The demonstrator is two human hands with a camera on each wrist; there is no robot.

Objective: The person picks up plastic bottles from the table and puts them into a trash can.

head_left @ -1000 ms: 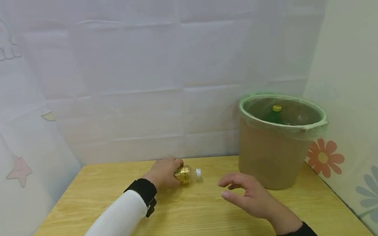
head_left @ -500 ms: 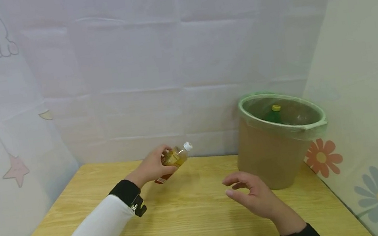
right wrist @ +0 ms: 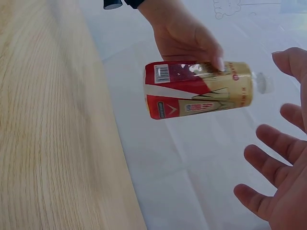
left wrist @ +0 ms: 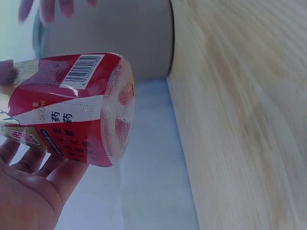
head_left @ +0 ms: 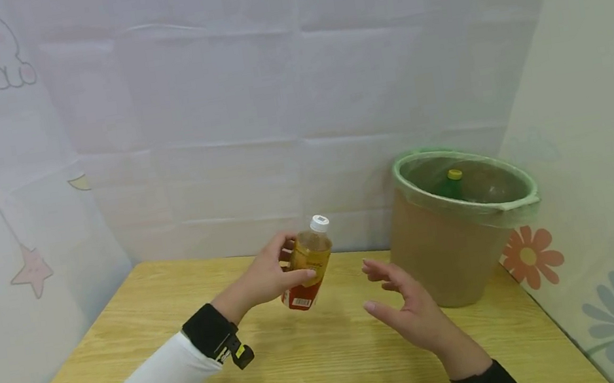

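Note:
My left hand [head_left: 272, 276] grips a small plastic bottle [head_left: 307, 263] of amber drink with a red-and-gold label and a white cap, held nearly upright above the wooden table [head_left: 309, 363]. The left wrist view shows the bottle's [left wrist: 67, 105] base and barcode close up, fingers [left wrist: 29, 191] curled under it. In the right wrist view the bottle [right wrist: 199, 88] hangs in front of my right palm. My right hand [head_left: 404, 306] hovers open just right of the bottle, fingers spread, holding nothing.
A brown bin [head_left: 461, 228] with a green liner stands at the table's back right; a green bottle with a yellow cap [head_left: 451, 183] lies inside it. White walls with stickers close in the table on three sides.
My left hand has lifted the bottle off the table, tipped it upright and carried it rightwards. My right hand rose slightly and opened wider beside it.

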